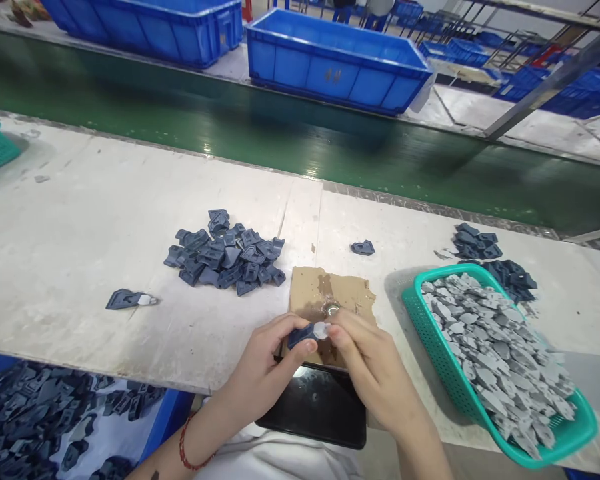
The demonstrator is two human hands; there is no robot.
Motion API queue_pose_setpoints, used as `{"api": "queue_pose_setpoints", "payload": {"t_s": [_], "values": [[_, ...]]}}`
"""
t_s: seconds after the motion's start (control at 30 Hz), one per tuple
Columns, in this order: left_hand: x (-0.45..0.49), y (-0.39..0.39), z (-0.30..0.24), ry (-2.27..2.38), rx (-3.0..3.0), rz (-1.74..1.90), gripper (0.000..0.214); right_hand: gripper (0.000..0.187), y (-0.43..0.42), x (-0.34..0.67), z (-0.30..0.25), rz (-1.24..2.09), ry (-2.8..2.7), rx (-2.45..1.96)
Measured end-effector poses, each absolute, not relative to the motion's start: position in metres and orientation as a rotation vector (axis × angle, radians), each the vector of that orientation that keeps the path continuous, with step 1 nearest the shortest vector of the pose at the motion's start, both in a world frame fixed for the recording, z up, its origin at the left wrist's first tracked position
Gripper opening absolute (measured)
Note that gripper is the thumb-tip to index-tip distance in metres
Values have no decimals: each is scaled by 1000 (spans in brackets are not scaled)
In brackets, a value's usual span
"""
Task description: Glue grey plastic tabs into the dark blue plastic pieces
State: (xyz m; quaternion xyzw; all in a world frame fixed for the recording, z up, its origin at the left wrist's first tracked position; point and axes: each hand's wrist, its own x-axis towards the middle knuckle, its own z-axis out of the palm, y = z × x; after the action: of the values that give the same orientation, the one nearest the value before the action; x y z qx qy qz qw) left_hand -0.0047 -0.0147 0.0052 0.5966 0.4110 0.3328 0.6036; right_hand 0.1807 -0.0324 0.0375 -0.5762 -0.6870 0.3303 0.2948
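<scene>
Over a piece of brown cardboard (pixel 307 287), my left hand (pixel 260 373) grips a dark blue-grey plastic part (pixel 299 336) between thumb and fingers. A light grey piece (pixel 321 331) sits at the right end of that part. My right hand (pixel 375 367) pinches the light grey piece at its tip; its exact fit is partly hidden by the fingers. Just behind the right fingers is a small round shiny thing (pixel 333 310). Further left on the table lies another dark part (pixel 123 299) with a light grey piece at its end.
A pile of dark parts (pixel 225 257) lies left of centre, a single one (pixel 363 248) beyond the cardboard. At right stands a green basket (pixel 430 340) of light grey pieces. A black phone (pixel 320 407) is at the front edge. Blue bins (pixel 335 70) stand behind the green belt (pixel 280 143).
</scene>
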Motion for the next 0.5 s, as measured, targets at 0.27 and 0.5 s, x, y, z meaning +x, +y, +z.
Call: {"api": "queue_pose_setpoints", "payload": {"t_s": [0.27, 0.5], "values": [[-80, -25, 5, 1435, 1774, 1164, 22, 35, -42, 289, 38, -46, -1557, -2261], [-140, -29, -3, 1866, 2228, 937, 20, 17, -33, 322, 24, 59, -1554, -2448]]}}
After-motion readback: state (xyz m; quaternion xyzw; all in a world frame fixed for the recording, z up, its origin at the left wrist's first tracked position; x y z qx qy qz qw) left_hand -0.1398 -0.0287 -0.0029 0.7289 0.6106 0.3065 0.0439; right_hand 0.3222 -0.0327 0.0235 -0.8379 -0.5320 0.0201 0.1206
